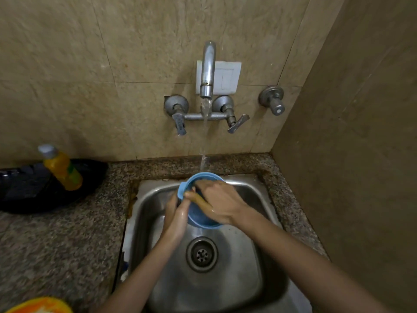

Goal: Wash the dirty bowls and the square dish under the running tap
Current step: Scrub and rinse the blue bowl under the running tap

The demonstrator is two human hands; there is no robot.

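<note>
A light blue bowl [198,219] is held above the steel sink [252,263], under the stream from the wall tap [208,71]. My left hand [176,213] grips the bowl's left rim, thumb over the edge. My right hand [220,203] reaches into the bowl, its fingers pressed against the inside, which shows brownish smears. Water falls onto the bowl's far rim. Much of the bowl is hidden by my right hand.
A yellow dish-soap bottle [62,168] leans in a black pan [27,190] on the granite counter at left. An orange and yellow dish edge [40,306] shows at the bottom left. The drain [202,254] sits below the bowl. A wall stands close on the right.
</note>
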